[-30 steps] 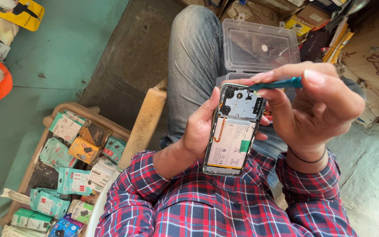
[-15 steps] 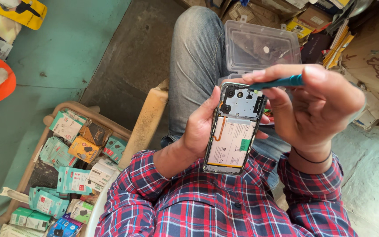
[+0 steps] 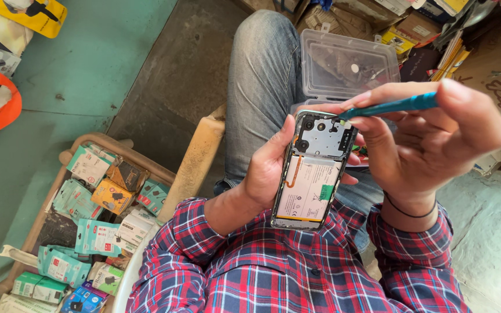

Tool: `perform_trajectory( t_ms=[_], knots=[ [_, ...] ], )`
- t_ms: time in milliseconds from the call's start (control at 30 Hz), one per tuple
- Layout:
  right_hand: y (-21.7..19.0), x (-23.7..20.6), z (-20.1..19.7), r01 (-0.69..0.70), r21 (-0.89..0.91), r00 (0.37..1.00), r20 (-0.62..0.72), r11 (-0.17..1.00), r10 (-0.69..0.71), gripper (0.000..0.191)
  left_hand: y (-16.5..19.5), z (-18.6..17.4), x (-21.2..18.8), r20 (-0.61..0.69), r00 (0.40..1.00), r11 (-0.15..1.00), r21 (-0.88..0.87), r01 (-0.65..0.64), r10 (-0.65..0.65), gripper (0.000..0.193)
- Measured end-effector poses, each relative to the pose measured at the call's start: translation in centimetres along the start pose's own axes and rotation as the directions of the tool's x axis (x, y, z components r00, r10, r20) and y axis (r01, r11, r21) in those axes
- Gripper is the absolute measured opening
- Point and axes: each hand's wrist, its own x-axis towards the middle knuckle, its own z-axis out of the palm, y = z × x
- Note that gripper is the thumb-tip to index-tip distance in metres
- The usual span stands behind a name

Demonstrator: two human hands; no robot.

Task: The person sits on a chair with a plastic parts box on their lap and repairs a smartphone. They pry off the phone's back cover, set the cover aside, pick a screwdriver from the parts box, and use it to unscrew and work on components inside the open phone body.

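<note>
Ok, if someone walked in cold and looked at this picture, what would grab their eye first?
First the opened phone at centre, back cover off, pale battery and grey plate bare, cradled in the left hand. The right hand holds a blue tool with its tip at the phone's upper edge. Behind them a clear plastic box rests on the jeans-clad lap, and at lower left a wooden tray brims with small teal and orange packets.

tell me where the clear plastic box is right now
In the head view the clear plastic box lies open on the person's lap, upper middle, just beyond the opened phone and behind the right hand with its blue tool.
</note>
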Motion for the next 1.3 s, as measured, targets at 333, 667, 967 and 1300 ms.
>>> perform_trajectory(
  t_ms=[333, 667, 967, 1300],
  knots=[
    [0.0, -0.6, 1.0, 0.031, -0.025, 0.992, -0.12, 0.999, -0.034, 0.07, 0.0, 0.0, 0.1, 0.013, 1.0, 1.0, -0.006, 0.003, -0.003, 0.056],
    [0.2, 0.3, 2.1, 0.144, 0.003, 0.988, -0.053, 0.99, -0.143, 0.063, -0.3, 0.0, 0.1, -0.084, 0.996, 0.999, 0.032, 0.028, -0.025, 0.061],
    [0.2, 2.2, 1.9, 0.347, -0.034, 0.936, 0.077, 0.937, -0.344, 0.064, -0.3, -0.3, -0.1, -0.109, 0.993, 0.993, 0.12, -0.02, 0.033, 0.054],
    [0.0, 3.1, 2.9, 0.31, -0.055, 0.951, 0.005, 0.949, -0.31, 0.067, 0.0, 0.3, 0.3, -0.152, 0.988, 0.995, 0.097, -0.011, 0.025, 0.046]
  ],
)
